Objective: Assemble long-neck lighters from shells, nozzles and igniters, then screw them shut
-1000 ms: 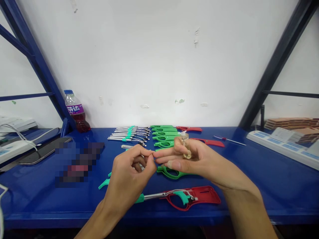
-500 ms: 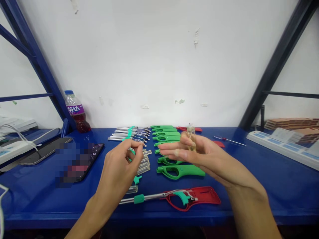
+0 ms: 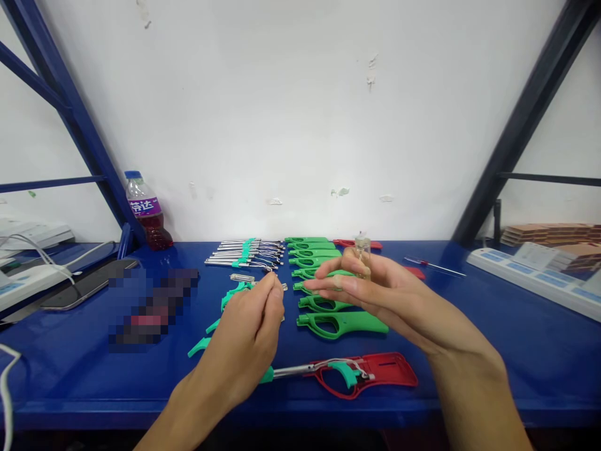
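My right hand (image 3: 375,294) hovers over the blue table (image 3: 469,338) and pinches a small clear fuel capsule (image 3: 361,255) upright between thumb and fingers. My left hand (image 3: 253,332) is closed in a pinch just left of it, on a tiny piece I cannot make out. Below both hands lies a red lighter half-shell (image 3: 375,371) with a teal trigger and a metal tube. Green handle shells (image 3: 338,323) lie in a column behind the hands. Loose teal triggers (image 3: 206,338) lie beside my left hand.
A row of metal tubes (image 3: 244,254) lies at the back. A drink bottle (image 3: 146,212) stands at back left near a phone (image 3: 84,283). A small screwdriver (image 3: 434,265) and a white power strip (image 3: 535,279) lie at right.
My left hand moved away from the right hand's fingertips, reached toward the small parts, and has come back nearer, fingers still pinched. The right hand lifted the capsule slightly.
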A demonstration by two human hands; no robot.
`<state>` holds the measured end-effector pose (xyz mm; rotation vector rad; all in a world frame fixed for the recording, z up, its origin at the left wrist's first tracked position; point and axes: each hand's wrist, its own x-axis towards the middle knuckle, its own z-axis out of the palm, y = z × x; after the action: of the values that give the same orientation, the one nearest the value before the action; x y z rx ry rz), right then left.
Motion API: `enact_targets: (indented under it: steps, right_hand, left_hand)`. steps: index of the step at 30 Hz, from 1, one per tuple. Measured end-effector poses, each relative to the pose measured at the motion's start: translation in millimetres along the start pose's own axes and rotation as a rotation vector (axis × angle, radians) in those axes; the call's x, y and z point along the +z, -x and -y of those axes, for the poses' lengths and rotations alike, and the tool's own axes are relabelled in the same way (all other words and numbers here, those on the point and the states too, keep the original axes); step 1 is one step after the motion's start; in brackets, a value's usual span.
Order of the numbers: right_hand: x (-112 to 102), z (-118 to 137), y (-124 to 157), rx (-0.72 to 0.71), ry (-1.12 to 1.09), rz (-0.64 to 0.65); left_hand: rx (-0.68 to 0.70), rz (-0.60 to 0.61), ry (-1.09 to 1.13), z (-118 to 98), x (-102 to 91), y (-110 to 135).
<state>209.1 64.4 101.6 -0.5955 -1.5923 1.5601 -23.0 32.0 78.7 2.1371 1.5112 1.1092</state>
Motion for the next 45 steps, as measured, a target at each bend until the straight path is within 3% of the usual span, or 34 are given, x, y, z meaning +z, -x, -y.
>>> enact_targets:
  steps: [6, 9, 13, 16, 19, 24, 28, 31, 34, 36, 40, 45]
  right_hand:
    - [1.3, 0.9, 0.2, 0.045, -0.009, 0.002]
    - [2.4, 1.4, 0.6, 0.049, -0.013, 0.022]
    - [2.7, 0.7, 1.6, 0.066, -0.007, 0.041]
    - [2.0, 0.0, 1.6, 0.057, -0.010, 0.061]
    - [1.6, -0.2, 1.2, 0.059, -0.023, 0.065]
    - [4.9, -0.3, 1.3, 0.063, -0.052, 0.107]
    - [4.8, -0.5, 1.5, 0.079, -0.004, 0.132]
    - [-0.2, 1.3, 0.9, 0.044, 0.101, 0.055]
    - [-4.5, 4.5, 2.3, -0.006, 0.305, -0.067]
    - [-4.6, 4.5, 6.8, 0.000, 0.469, -0.126]
    - [-3.1, -9.4, 30.2, 0.010, 0.811, -0.214]
    - [-16.1, -42.5, 68.7, 0.065, 1.006, -0.286]
  left_hand:
    - [0.080, -0.042, -0.005, 0.2, -2.7, -1.9]
    - [0.131, -0.118, 0.057, 1.8, -2.9, -0.6]
    - [0.338, -0.174, 0.006, 6.8, 0.2, -1.1]
    - [0.523, -0.233, -0.156, 12.6, 2.0, -3.3]
    - [0.611, -0.261, -0.308, 17.2, 2.8, -4.0]
    - [0.550, -0.293, -0.459, 17.0, 6.9, 0.3]
    - [0.502, -0.399, -0.613, 16.6, 5.7, 1.0]
    - [0.338, -0.441, -0.562, 19.6, -3.8, -1.9]
    - [0.136, -0.352, -0.399, 21.2, -13.5, -3.6]
    - [0.099, -0.282, -0.310, 19.7, -16.0, -3.0]
    - [0.128, -0.143, -0.224, 12.4, -12.8, 0.2]
    - [0.233, -0.084, -0.315, 5.0, -3.4, 3.5]
